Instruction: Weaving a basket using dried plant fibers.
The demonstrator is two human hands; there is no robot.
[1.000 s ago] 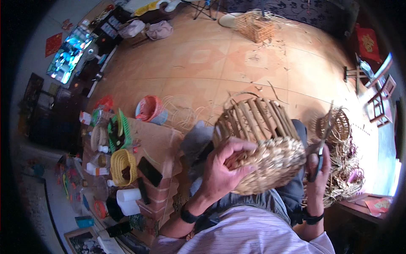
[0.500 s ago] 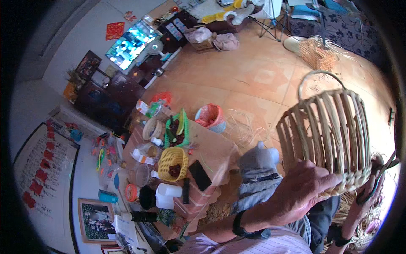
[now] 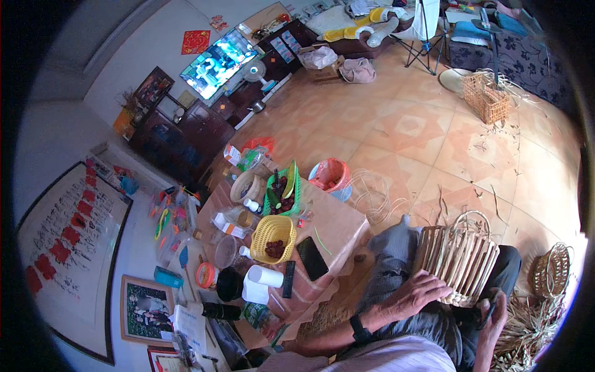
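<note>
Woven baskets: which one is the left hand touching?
The slatted basket at the knees, touching the left hand; the round basket at right and the square basket are untouched.

Tbl [image 3: 341, 222] w/ yel. basket [image 3: 268, 230], phone [image 3: 312, 258]

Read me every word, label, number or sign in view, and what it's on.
Nothing reads clearly:
Framed wall hanging: dark handwriting, too blurred.
Red wall poster: marks too small.
White booklet: print too small.
Woven basket in the left hand: no text visible.
</note>
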